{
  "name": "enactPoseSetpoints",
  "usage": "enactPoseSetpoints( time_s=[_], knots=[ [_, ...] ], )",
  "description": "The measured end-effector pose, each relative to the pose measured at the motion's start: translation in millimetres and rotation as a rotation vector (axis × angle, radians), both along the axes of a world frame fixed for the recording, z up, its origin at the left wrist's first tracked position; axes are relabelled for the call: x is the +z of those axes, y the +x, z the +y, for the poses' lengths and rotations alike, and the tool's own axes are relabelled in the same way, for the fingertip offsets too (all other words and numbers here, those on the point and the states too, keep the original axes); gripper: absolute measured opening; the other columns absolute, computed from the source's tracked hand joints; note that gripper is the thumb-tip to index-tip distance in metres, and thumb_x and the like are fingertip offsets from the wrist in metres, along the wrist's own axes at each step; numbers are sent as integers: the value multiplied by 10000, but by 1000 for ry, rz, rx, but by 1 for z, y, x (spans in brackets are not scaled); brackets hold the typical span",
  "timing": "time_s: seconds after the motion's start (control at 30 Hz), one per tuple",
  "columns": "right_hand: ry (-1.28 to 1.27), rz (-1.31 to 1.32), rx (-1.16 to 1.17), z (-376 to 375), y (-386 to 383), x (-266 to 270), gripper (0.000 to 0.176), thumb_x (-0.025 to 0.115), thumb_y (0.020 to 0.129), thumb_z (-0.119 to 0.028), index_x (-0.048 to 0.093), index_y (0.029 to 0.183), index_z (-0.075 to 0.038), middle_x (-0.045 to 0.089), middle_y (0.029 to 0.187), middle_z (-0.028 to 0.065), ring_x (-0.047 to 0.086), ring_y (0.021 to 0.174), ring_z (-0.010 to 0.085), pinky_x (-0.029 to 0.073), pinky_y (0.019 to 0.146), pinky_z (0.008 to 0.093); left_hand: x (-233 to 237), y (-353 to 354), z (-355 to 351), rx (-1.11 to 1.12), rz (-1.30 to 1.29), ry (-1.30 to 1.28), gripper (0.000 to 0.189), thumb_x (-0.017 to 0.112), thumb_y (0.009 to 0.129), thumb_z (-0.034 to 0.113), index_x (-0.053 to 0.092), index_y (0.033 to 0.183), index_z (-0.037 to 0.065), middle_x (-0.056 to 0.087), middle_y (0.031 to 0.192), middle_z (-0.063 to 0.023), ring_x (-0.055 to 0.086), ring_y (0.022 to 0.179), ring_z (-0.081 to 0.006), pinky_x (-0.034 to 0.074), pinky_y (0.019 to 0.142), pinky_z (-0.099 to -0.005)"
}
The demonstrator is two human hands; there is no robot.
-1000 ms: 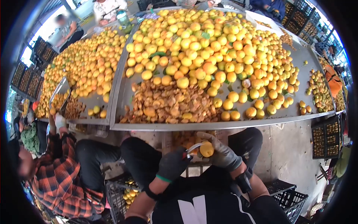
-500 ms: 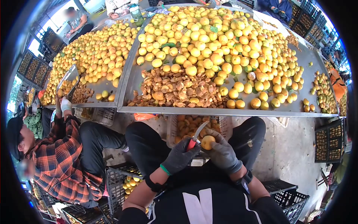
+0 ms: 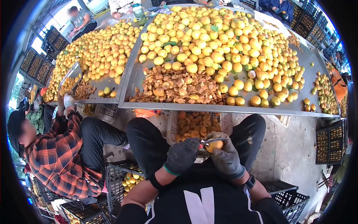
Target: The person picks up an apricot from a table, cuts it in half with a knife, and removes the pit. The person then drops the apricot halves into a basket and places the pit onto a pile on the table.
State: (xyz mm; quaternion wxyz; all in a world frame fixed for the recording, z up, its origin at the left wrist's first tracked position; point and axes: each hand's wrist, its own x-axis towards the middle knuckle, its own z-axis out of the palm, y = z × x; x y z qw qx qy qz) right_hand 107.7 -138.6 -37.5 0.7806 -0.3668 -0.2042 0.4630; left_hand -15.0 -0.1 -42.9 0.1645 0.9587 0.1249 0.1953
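Observation:
My left hand, in a dark glove with a green cuff, is closed round the red handle of a knife. The curved blade points right and lies against an apricot. That apricot is gripped in my right hand, which wears a grey glove. Both hands are close together above my lap. Just beyond them, a light plastic crate holds apricot halves between my knees.
A metal table bears heaped whole apricots and a pile of brownish apricot pieces. On my left sits a person in a plaid shirt. Black crates stand on both sides; other people work around the table.
The knife has swung down from pointing up and away to lying across the apricot. My left hand has turned, its back now facing up, and my right hand still grips the fruit.

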Motion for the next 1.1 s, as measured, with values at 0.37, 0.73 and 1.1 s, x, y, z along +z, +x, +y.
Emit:
enactPoseSetpoints(
  time_s=[0.37, 0.73, 1.1],
  knots=[
    [-143, -533, -278, 9, -9, 1, 401, 552, 929, -170, 375, 1262, -31, 497, 1227, 119, 478, 1145, 194, 364, 1006, 336, -9, 16, -9, -5, -137, -33, 292, 622, 805, 119, 596, 1073, 6, 649, 911, -155, 643, 779, -305, 505, 632, -411],
    [-394, -231, 145, -3, 29, 3, 418, 581, 926, -285, 447, 1230, -31, 529, 1092, 49, 515, 1011, 129, 435, 887, 265, 6, 18, -5, -22, 251, -228, 410, 675, 801, 168, 526, 1150, 12, 630, 909, -173, 643, 772, -314, 518, 644, -383],
    [62, 415, 36, -7, 37, 7, 612, 743, 758, -185, 440, 1282, -90, 551, 1171, 99, 543, 1077, 250, 424, 939, 385, 46, 14, 20, 138, -103, -1561, 197, 514, 937, 92, 494, 1132, 79, 528, 665, -10, 503, 483, -79, 376, 404, -195]
  ],
)
